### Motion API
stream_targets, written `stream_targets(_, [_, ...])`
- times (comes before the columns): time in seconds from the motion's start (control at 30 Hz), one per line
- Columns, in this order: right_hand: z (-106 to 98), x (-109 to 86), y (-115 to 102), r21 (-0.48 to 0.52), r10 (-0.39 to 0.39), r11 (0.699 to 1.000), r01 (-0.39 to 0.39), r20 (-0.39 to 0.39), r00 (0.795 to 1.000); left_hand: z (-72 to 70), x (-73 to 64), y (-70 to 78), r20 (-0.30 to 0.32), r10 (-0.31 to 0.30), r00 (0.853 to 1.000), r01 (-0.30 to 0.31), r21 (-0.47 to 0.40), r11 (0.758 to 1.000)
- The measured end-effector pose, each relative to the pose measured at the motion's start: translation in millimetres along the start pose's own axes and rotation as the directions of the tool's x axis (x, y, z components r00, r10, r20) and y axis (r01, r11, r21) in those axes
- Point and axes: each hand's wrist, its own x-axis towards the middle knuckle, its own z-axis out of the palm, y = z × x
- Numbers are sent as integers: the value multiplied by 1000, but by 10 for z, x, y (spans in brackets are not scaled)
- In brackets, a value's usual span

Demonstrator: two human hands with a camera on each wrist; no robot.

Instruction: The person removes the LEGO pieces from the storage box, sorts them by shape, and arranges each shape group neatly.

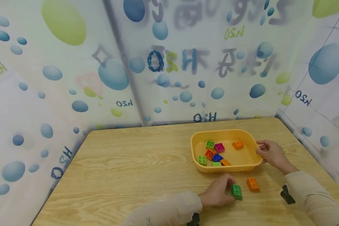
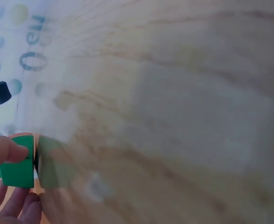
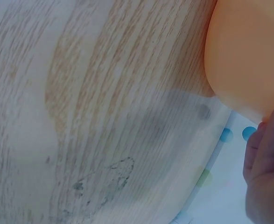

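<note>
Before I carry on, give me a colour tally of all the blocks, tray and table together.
Light green blocks: 3
Dark green block: 1
Orange blocks: 3
Red-orange block: 1
Magenta block: 1
Blue block: 1
Total in view: 10

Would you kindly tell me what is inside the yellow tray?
Green, magenta, blue, orange and red-orange bricks show; the tray's near rim partly covers the front ones, and anything beneath them is hidden.

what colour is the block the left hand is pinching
The block in the left hand is green, clearest in the left wrist view.
</note>
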Motion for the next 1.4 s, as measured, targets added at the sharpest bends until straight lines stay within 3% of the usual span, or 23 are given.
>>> stream_targets(0.33, [0, -14, -13, 3, 15, 1000, -15, 11, 1000, 22, -14, 7, 3, 10, 1000, -10, 71, 997])
stream_targets(0.53, [1, -17, -12, 2, 13, 1000, -14, 9, 1000, 43, -5, 9, -14, -28, 999, 29, 47, 998])
stream_targets(0.83, [-6, -17, -4, -4, -8, 1000, 8, 4, 1000, 63, 41, 27, -93, -63, 994, 64, 3, 998])
stream_targets(1.4, [-9, -7, -9, 9, -15, 1000, 15, 0, 1000, 66, 73, 22, -99, -84, 992, 82, -21, 996])
